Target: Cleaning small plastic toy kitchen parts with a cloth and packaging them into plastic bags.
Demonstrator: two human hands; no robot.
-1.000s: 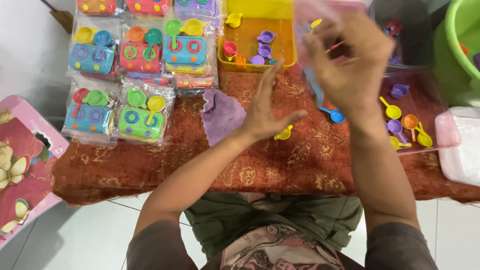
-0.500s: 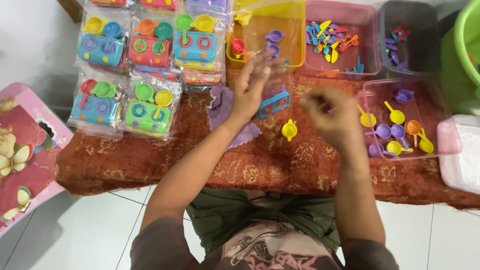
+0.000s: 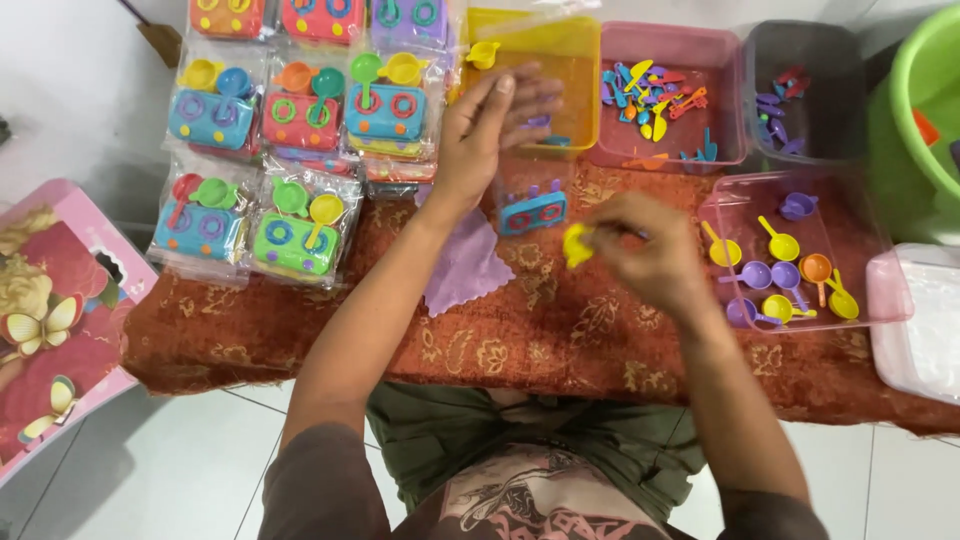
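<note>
Reaching into the yellow tub, the left hand has its fingers spread loosely and laid over small purple and blue pieces at the tub's floor; whether anything is pinched is impossible to tell, the tub wall hides the tips. Landmark: blue toy stove, lying loose on the bench just below the yellow tub.

Right hand sits just right of the stove, fingers closed round a yellow toy pan, blurred. The pan juts out to the left, toward the stove, so it looks held ready to go with it.

Purple bag lies flat just left of and below the stove, likely the wrapper for a set. Packed sets are stacked further left of the stove: five full packs clear, three more cut off at the top edge, each a stove plus two pans in clear film.

Parts are sorted by kind, which explains the tub row:
- pink tub, up and right of the stove: mixed small utensils, too many and too small to count
- grey tub, further right: a handful, unclear
- clear pink tray, right of the stove: about eight pans, yellow, purple, one orange

Green basin far right, pink box far left.
</note>
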